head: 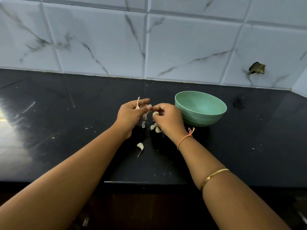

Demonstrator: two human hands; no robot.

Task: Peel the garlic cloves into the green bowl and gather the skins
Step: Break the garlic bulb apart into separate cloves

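My left hand (131, 112) holds a thin pale garlic stalk piece (137, 103) upright between its fingers. A strip of skin (145, 115) hangs below its thumb. My right hand (167, 119) pinches a garlic clove (155, 114) close to the left thumb tip. The green bowl (200, 108) stands just right of my right hand, and its visible inside looks bare. Loose cloves (155, 127) and a skin flake (143, 124) lie on the black counter under my hands. One more clove (140, 146) with a thin tail lies nearer to me.
The black stone counter (66, 130) runs wall to wall, with small white crumbs scattered on it. Its front edge (149, 182) is near my forearms. A marble-tiled wall (182, 47) rises behind, with a broken hole (256, 68) at the right.
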